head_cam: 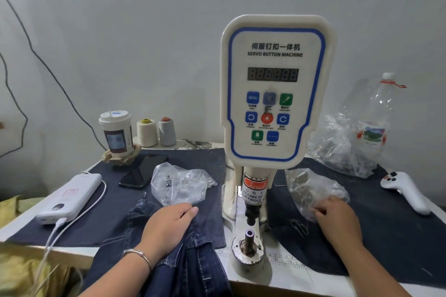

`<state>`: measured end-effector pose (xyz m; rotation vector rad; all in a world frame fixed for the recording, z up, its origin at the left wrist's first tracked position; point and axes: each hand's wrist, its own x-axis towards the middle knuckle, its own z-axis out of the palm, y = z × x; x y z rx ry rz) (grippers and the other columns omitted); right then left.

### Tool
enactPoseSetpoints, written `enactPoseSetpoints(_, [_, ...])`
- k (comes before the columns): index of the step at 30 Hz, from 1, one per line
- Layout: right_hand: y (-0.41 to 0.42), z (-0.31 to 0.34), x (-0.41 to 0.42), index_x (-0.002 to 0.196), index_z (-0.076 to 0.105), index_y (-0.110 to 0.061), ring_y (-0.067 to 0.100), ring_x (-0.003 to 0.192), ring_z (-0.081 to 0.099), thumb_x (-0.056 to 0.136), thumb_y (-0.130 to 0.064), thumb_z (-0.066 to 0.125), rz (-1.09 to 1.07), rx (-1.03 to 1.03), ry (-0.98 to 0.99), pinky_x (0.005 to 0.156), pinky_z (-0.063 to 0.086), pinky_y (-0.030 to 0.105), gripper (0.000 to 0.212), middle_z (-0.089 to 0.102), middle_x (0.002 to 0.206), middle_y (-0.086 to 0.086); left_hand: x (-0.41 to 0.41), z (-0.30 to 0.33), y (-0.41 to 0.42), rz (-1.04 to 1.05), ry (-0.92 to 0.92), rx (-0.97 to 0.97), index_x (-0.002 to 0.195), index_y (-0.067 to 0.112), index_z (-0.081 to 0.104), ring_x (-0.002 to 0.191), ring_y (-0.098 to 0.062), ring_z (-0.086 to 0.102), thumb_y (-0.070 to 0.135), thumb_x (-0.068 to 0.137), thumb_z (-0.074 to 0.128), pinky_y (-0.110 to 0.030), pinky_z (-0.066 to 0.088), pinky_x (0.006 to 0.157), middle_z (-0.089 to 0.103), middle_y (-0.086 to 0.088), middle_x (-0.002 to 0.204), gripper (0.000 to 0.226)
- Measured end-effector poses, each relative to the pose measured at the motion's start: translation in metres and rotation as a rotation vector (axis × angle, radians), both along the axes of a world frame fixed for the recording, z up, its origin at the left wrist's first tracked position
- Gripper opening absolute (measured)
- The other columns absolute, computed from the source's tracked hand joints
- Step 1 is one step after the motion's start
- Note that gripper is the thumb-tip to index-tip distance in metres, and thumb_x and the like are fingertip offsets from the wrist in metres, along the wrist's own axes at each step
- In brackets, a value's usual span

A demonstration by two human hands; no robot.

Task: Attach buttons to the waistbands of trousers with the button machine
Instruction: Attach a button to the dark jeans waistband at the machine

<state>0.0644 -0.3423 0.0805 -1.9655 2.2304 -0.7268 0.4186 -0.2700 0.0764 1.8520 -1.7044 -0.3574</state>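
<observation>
Fingers of our left hand (pixel 169 220) are curling over a bunched fold of the denim trousers (pixel 190 265), gripping the cloth, while our right hand (pixel 334 216) is reaching into a clear plastic bag (pixel 311 188); its fingertips are buried in the plastic, so we cannot tell whether they are pinching a button or lying loose.

What the coming move turns on, we are judging, is this: the trousers are lying just left of the lower die post (pixel 249 236) of the button machine (pixel 275 89), their length running from our lap up towards the post. Our left hand is the nearer one to that post, and the waistband needs sliding rightward onto it. Our right hand is sitting well right of the die, on the far side of the machine's column.

Nothing is standing between the cloth and the post; the upper punch (pixel 252 214) is hanging above it, leaving a gap.

Moving outward, we are seeing a second bag of metal parts (pixel 181 183) just beyond our left hand, then a power bank (pixel 72 196) with its white cable (pixel 58 229), and a dark phone (pixel 142 171). Off right, a white controller (pixel 407 190) is resting on the dark cloth mat (pixel 398 236). Farthest back are a lidded cup (pixel 115 131), two thread cones (pixel 156 131) and a clear bottle (pixel 379 113).
</observation>
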Motion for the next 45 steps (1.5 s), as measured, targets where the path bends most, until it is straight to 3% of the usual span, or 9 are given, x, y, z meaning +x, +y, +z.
enactPoseSetpoints(3, [0.0, 0.002, 0.001, 0.088, 0.075, -0.024, 0.025, 0.088, 0.061, 0.09, -0.033, 0.063, 0.017, 0.07, -0.001, 0.07, 0.047, 0.032, 0.016, 0.064, 0.1, 0.001, 0.001, 0.0, 0.0, -0.003, -0.001, 0.0, 0.059, 0.024, 0.04, 0.065, -0.012, 0.051, 0.041, 0.1, 0.048, -0.034, 0.036, 0.063, 0.054, 0.004, 0.06, 0.045])
enactPoseSetpoints(8, [0.001, 0.005, 0.004, 0.066, 0.062, -0.032, 0.023, 0.08, 0.06, 0.084, -0.028, 0.068, -0.038, 0.036, -0.078, 0.058, 0.035, 0.027, 0.02, 0.068, 0.09, -0.003, 0.002, -0.004, -0.001, 0.012, -0.001, -0.004, 0.057, 0.023, 0.038, 0.059, -0.01, 0.047, 0.042, 0.099, 0.048, -0.031, 0.033, 0.058, 0.052, 0.012, 0.055, 0.047])
enactPoseSetpoints(13, [0.001, 0.002, 0.0, 0.084, 0.07, -0.022, 0.022, 0.079, 0.059, 0.086, -0.022, 0.066, -0.03, -0.001, -0.134, 0.06, 0.036, 0.027, 0.004, 0.069, 0.088, 0.0, 0.004, -0.006, -0.002, 0.019, 0.009, -0.022, 0.063, 0.017, 0.043, 0.063, -0.012, 0.052, 0.043, 0.099, 0.048, -0.033, 0.038, 0.062, 0.054, 0.004, 0.059, 0.044])
enactPoseSetpoints(18, [0.005, 0.001, -0.001, 0.077, 0.068, -0.018, 0.023, 0.067, 0.052, 0.088, -0.019, 0.067, -0.03, -0.139, -0.258, 0.057, 0.034, 0.029, 0.011, 0.069, 0.075, 0.004, 0.004, -0.006, -0.002, 0.014, 0.002, -0.031, 0.071, 0.013, 0.051, 0.068, -0.014, 0.056, 0.043, 0.099, 0.046, -0.035, 0.044, 0.069, 0.061, -0.001, 0.066, 0.042])
enactPoseSetpoints(24, [0.013, 0.004, 0.002, 0.066, 0.058, -0.03, 0.014, 0.058, 0.05, 0.084, -0.014, 0.069, -0.009, -0.217, -0.28, 0.05, 0.031, 0.024, 0.027, 0.056, 0.057, -0.017, 0.004, -0.007, -0.002, 0.018, 0.01, -0.033, 0.067, 0.014, 0.045, 0.068, -0.015, 0.055, 0.044, 0.099, 0.047, -0.036, 0.043, 0.068, 0.057, -0.001, 0.064, 0.044])
enactPoseSetpoints(32, [0.019, 0.006, 0.006, 0.069, 0.073, -0.021, 0.02, 0.066, 0.059, 0.076, -0.006, 0.075, -0.017, -0.275, -0.352, 0.059, 0.04, 0.028, 0.017, 0.065, 0.065, -0.008, 0.002, -0.004, -0.001, 0.03, -0.006, -0.011, 0.064, 0.017, 0.044, 0.068, -0.013, 0.054, 0.043, 0.099, 0.047, -0.032, 0.039, 0.064, 0.057, 0.0, 0.064, 0.044])
enactPoseSetpoints(37, [0.029, 0.018, 0.006, 0.072, 0.076, -0.018, 0.012, 0.065, 0.06, 0.073, -0.002, 0.075, -0.006, -0.289, -0.412, 0.057, 0.04, 0.025, 0.016, 0.066, 0.065, -0.009, 0.005, -0.006, -0.003, 0.037, -0.012, -0.025, 0.074, 0.012, 0.051, 0.071, -0.014, 0.056, 0.045, 0.099, 0.046, -0.034, 0.043, 0.071, 0.061, -0.001, 0.07, 0.042])
enactPoseSetpoints(41, [0.053, 0.027, 0.009, 0.066, 0.073, -0.025, 0.002, 0.068, 0.062, 0.073, -0.003, 0.077, -0.018, -0.303, -0.624, 0.054, 0.043, 0.014, 0.023, 0.067, 0.063, -0.015, 0.004, -0.008, -0.004, 0.036, -0.011, -0.033, 0.072, 0.013, 0.049, 0.069, -0.012, 0.055, 0.045, 0.099, 0.046, -0.033, 0.043, 0.069, 0.061, -0.001, 0.068, 0.042])
enactPoseSetpoints(45, [0.085, 0.03, 0.034, 0.063, 0.074, -0.017, 0.016, 0.058, 0.068, 0.069, 0.006, 0.078, 0.034, -0.211, -0.978, 0.05, 0.044, 0.006, 0.023, 0.07, 0.057, 0.001, 0.004, -0.006, -0.004, 0.034, -0.012, -0.019, 0.071, 0.014, 0.05, 0.069, -0.013, 0.056, 0.045, 0.099, 0.046, -0.032, 0.041, 0.066, 0.061, -0.001, 0.068, 0.042])
